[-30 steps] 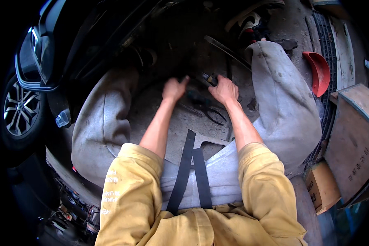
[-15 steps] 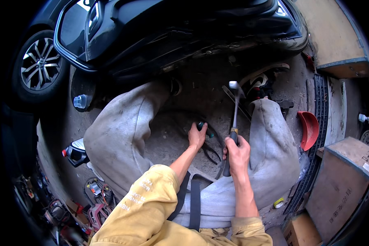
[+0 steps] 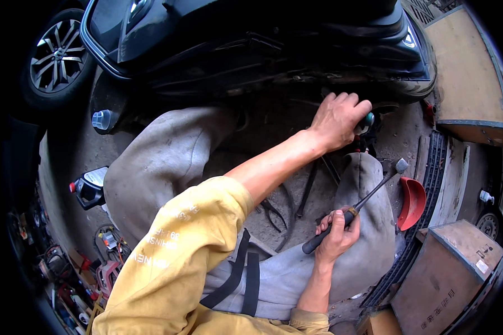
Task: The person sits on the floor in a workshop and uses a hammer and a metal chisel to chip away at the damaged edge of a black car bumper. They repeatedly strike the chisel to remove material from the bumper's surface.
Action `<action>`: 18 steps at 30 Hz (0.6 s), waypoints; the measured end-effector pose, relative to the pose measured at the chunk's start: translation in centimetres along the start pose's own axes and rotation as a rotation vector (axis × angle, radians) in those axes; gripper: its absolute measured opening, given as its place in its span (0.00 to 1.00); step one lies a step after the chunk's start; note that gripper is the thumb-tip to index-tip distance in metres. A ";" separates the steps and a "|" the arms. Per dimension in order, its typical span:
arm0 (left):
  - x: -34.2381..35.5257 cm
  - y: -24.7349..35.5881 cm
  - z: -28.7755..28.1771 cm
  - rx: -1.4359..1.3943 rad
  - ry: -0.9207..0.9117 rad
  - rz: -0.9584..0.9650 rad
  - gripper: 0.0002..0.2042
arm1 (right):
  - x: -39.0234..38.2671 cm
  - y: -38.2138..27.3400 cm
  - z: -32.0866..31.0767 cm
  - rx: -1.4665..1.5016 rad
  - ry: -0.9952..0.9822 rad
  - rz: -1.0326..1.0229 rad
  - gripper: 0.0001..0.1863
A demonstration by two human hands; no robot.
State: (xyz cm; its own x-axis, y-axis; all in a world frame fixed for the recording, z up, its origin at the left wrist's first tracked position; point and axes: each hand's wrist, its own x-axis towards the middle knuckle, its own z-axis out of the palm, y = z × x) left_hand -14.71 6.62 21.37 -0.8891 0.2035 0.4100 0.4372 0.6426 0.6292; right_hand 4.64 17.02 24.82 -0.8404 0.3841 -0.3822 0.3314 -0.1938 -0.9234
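Observation:
My left hand is stretched out toward the lower edge of a dark car body panel, its fingers wrapped round a teal tool that is mostly hidden behind them. My right hand, low at the right, grips the dark handle of a hammer with a steel shaft, its head raised up and to the right beside my grey-trousered knee. Black-handled pliers lie on the dusty floor between my legs, near long dark bars and a curved dark piece partly hidden by my left arm.
A car wheel stands at upper left, a black jug and clear container below it. Jumbled tools lie lower left. At right are a red curved scoop, a ribbed black strip and wooden boxes.
My left hand has moved up and right to the car's lower edge with the tool. The hammer was upright half a second ago and now tilts right. My view has shifted toward the car.

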 end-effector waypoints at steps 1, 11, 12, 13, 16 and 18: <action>0.4 -0.4 0.2 0.047 -0.002 0.015 0.19 | 0.1 0.2 -0.1 -0.012 0.014 0.000 0.05; 1.2 -3.3 0.7 -0.031 0.101 0.125 0.21 | 2.0 2.4 0.7 -0.025 -0.019 0.149 0.04; 1.2 -3.4 1.0 -0.029 0.100 0.120 0.20 | 2.0 2.7 0.8 -0.014 -0.017 0.171 0.04; 1.2 -3.6 1.3 -0.031 0.104 0.126 0.20 | 1.9 3.0 0.8 -0.037 -0.002 0.177 0.04; 1.1 -4.3 1.8 -0.019 0.091 0.165 0.17 | 1.7 3.9 1.0 -0.091 0.035 0.250 0.05; 0.8 -4.6 2.1 0.032 0.065 0.163 0.15 | 1.6 4.5 1.1 -0.186 0.016 0.281 0.06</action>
State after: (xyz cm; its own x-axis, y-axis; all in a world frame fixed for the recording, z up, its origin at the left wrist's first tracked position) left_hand -17.69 5.36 17.46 -0.7954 0.2597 0.5476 0.5698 0.6282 0.5298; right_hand 4.31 15.74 20.14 -0.6985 0.3538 -0.6221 0.6232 -0.1267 -0.7717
